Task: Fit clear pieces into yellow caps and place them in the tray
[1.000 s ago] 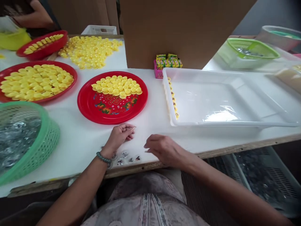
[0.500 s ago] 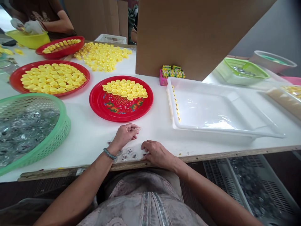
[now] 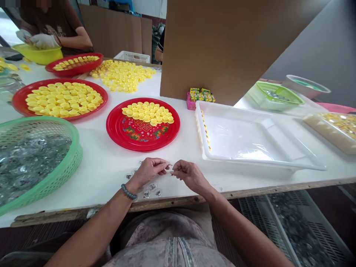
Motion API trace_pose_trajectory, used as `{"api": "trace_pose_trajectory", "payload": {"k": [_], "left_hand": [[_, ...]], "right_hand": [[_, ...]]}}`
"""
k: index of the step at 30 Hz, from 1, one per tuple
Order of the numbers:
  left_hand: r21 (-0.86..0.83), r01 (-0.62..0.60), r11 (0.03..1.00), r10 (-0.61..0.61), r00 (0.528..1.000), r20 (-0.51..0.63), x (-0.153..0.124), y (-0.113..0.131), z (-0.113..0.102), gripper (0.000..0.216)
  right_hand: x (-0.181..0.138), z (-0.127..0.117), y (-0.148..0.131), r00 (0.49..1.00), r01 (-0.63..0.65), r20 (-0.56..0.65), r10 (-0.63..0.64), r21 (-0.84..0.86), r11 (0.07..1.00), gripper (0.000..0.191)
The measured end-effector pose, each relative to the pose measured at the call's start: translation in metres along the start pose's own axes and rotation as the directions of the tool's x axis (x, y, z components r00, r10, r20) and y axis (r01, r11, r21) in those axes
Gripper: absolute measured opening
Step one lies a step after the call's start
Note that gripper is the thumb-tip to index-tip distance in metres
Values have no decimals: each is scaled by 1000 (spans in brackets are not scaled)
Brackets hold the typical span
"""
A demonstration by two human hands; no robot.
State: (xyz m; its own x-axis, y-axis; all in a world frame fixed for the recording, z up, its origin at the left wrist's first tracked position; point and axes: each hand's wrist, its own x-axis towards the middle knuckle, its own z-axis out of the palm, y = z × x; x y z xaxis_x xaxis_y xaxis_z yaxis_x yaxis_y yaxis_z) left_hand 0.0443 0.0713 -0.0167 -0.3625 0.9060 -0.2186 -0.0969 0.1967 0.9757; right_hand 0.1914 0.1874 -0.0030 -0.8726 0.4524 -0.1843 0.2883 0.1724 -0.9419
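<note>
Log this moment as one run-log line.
left hand | fingertips meet right hand | small clear pieces beside wrist | red plate beyond

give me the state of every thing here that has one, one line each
left hand: fingertips pinched, meeting the right hand
right hand: fingertips pinched toward the left; what they hold is too small to tell
near red plate: far half covered with yellow caps
left red plate: full of yellow caps
white tray: one row of pieces along its left wall
green basket: filled with clear shiny pieces
</note>
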Motion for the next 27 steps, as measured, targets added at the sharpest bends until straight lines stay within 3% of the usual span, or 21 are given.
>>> {"api": "trace_pose_trajectory", "payload": {"k": [3,7,13,15,21,27], "left_hand": [[-91,3,996,-1,1000,16,0,3,2,25],[-175,-27,984,16,998,-65,-1,7,2,25],[-141,-83,987,50,974,-219,3,3,2,22],[-143,-92,985,56,969,-241,4,2,2,20],[-241,-88,967,21,963,-269,4,7,1,19],[-329,-60,942,-1,983,-182,7,11,5,18]], "right_hand": [[11,2,2,997,-4,-76,21,219,976,20],[22,10,5,987,43,-159,33,452,891,24],[33,24,1,985,53,-151,81,718,694,28],[35,27,1,986,53,-143,81,742,669,28],[38,27,6,987,56,-149,62,677,733,25],[38,29,2,986,80,-154,55,749,658,27]]}}
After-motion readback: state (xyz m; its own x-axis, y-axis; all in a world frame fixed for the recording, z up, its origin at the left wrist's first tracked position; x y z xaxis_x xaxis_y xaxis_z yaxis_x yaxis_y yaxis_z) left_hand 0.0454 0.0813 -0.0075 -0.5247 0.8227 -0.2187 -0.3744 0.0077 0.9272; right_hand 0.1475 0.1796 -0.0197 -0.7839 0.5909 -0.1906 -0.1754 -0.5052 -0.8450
